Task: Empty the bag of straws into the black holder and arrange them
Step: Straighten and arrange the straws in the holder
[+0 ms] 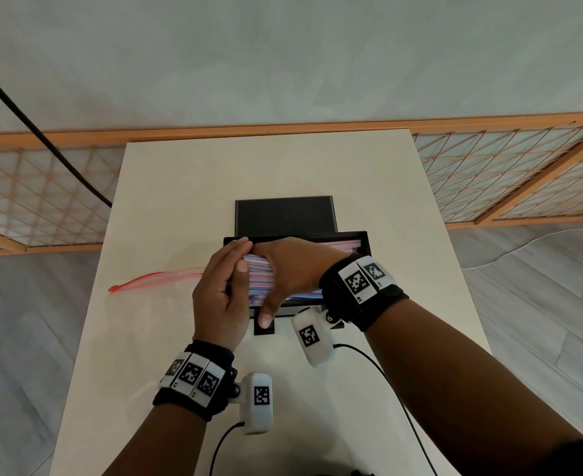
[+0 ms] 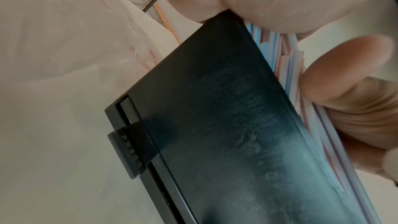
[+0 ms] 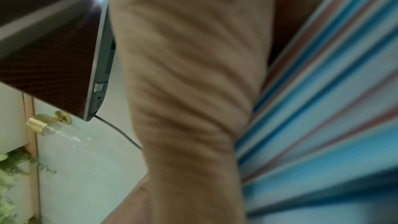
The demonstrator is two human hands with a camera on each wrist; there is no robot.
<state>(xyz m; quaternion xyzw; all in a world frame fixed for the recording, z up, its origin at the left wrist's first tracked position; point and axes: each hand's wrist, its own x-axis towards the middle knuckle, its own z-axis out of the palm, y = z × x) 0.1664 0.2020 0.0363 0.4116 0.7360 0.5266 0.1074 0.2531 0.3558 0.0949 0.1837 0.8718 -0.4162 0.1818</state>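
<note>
The black holder (image 1: pixel 352 237) stands mid-table with its lid (image 1: pixel 285 216) tipped open behind it. A thick bundle of blue, red and white striped straws (image 1: pixel 257 276) lies lengthwise in it, heaped above the rim. My left hand (image 1: pixel 218 304) stands upright at the bundle's left end, fingers straight against the straw ends and the holder's corner. My right hand (image 1: pixel 293 266) arches over the bundle, fingers on its far side and thumb down at the front. The left wrist view shows the holder's wall (image 2: pixel 215 108) and straws (image 2: pixel 288 67); the right wrist view shows straws (image 3: pixel 323 108) beside my thumb (image 3: pixel 189 91).
The clear bag (image 1: pixel 152 304) with a red zip lies flat on the table's left. A black tab (image 2: pixel 131 152) juts from the holder's front. Wrist-camera cables trail over the near table. A black cable (image 1: pixel 43 132) and a wooden lattice screen (image 1: pixel 510 176) lie beyond the table.
</note>
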